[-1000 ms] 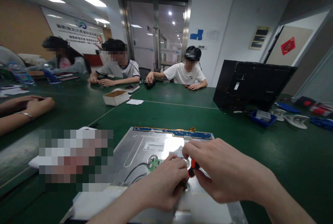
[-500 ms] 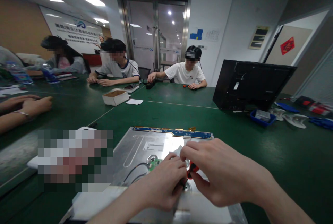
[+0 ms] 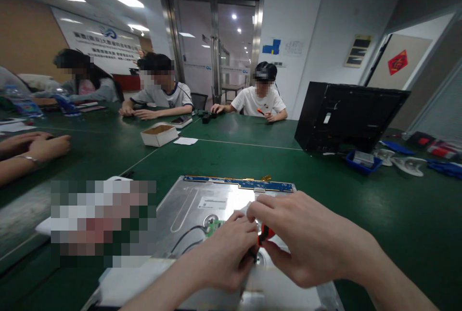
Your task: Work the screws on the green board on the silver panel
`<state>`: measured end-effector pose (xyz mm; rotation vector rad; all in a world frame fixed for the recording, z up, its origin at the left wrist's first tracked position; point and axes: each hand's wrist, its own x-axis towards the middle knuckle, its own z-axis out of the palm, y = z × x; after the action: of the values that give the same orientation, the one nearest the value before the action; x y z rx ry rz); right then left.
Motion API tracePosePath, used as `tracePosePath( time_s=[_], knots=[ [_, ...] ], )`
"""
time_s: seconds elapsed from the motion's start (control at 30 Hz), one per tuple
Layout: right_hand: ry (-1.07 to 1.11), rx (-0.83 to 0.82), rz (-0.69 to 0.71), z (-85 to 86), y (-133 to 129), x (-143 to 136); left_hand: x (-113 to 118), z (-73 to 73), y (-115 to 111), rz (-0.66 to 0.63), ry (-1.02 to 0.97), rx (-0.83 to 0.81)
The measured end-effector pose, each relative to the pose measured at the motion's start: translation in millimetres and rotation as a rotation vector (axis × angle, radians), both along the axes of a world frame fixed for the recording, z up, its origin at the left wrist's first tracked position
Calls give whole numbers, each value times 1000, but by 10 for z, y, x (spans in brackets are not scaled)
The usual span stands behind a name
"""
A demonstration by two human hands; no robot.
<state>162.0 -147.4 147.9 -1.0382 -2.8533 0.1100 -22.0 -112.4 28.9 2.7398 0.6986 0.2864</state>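
Observation:
A metal-backed display panel (image 3: 187,205) lies flat before me, with a blue circuit strip (image 3: 231,182) along its far edge. My right hand (image 3: 303,239) is closed around the red-orange and black handle of a screwdriver (image 3: 266,233), held over the panel. Curled against the tool's lower end are the fingers of my left hand (image 3: 231,248); they hide its tip. Left of that hand, a small green board (image 3: 214,227) with dark cables sits on the panel, close to a round metal disc (image 3: 210,221).
Beyond the panel stands a black monitor (image 3: 353,118), seen from behind, with a blue tray (image 3: 364,162) at its base. An open white box (image 3: 159,135) is on the green table (image 3: 238,159). Several people sit around it; another person's hands (image 3: 46,147) rest at the left.
My hands keep almost the same pose, with the screwdriver handle turned slightly between my right fingers. Across the table, a person has raised an orange tool.

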Motion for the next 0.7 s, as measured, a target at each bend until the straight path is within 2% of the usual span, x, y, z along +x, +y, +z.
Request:
tracePosePath(
  time_s=[0.1, 0.3, 0.57, 0.7],
  knots=[
    [-3, 9, -2, -10, -15, -9, -3, 0, -1, 3, 7, -1],
    [-46, 13, -93, -36, 3, -10, 9, 14, -6, 17, 1, 13],
    [-5, 2, -39, 3, -15, 9, -5, -9, 1, -4, -17, -5],
    [-43, 27, -97, -28, 2, -7, 7, 14, -8, 13, -9, -7]
  ],
)
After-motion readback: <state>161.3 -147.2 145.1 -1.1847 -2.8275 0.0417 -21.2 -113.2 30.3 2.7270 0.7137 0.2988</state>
